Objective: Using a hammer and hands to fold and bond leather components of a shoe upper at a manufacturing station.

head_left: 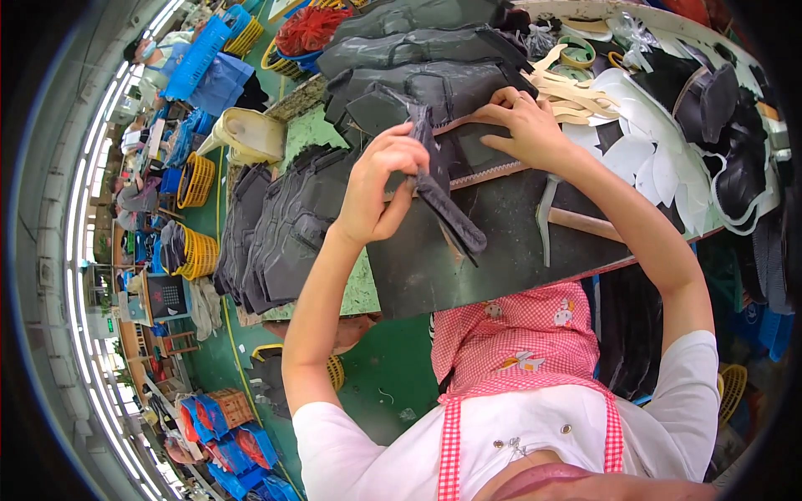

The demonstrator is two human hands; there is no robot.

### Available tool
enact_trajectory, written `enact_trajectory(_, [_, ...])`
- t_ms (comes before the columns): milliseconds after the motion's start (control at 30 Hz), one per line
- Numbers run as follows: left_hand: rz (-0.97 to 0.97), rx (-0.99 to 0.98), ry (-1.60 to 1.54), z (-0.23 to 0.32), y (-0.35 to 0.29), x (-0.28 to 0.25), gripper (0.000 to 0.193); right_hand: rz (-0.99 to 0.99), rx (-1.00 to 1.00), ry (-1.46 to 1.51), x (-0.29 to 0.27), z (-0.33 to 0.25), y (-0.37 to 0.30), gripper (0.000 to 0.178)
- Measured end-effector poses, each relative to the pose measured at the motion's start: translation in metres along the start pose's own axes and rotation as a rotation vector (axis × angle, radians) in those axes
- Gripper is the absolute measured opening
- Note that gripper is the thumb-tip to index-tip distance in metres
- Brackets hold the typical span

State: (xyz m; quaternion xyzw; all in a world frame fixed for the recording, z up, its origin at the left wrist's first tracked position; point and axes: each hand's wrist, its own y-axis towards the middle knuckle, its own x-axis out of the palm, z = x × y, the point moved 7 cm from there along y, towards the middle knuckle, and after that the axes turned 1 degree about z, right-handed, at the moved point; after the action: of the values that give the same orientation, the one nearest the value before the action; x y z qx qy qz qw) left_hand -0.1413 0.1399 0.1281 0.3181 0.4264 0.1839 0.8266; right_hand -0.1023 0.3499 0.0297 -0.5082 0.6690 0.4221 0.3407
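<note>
My left hand [383,179] is closed on a dark, folded leather-like piece [449,219], pinched between thumb and fingers and hanging down over the black work mat [434,275]. My right hand [526,129] rests at the edge of the dark flat pieces, its thumb apart from the bent fingers, and it seems to hold nothing. A pale strip with a toothed edge [489,174] lies below it. Beside my right forearm lies a hammer with a wooden handle [585,224]. Stacks of dark shaped pieces [409,42] lie beyond my hands.
More dark pieces [280,230] are piled at the table's left. Wooden-coloured strips [576,96], tape rolls [576,52] and white cut pieces [639,163] lie at the right, with black shoes [706,100]. A cream container [251,134] stands at the far left corner. Yellow baskets [198,253] stand on the floor.
</note>
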Motion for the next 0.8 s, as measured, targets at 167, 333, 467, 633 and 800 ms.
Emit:
enact_trajectory(167, [0.147, -0.015, -0.059, 0.01, -0.013, -0.019, 0.027, 0.062, 0.055, -0.136, 0.002, -0.013, 0.01, 0.039])
enact_trajectory(333, [0.628, -0.091, 0.226, 0.071, -0.021, -0.096, 0.025, 0.15, 0.175, -0.149, -0.003, 0.018, 0.016, 0.032])
enact_trajectory(467, [-0.044, -0.634, 0.109, 0.082, -0.008, -0.047, 0.028, 0.255, -0.071, 0.057, -0.047, 0.009, -0.03, 0.02])
enact_trajectory(633, [-0.45, -0.897, -0.151, 0.036, -0.083, 0.088, 0.028, -0.057, 0.083, 0.135, -0.025, 0.012, -0.132, 0.024])
enact_trajectory(800, [-0.363, -0.727, -0.295, 0.021, -0.071, 0.148, 0.026, -0.001, 0.032, 0.078, -0.015, 0.022, -0.162, 0.034])
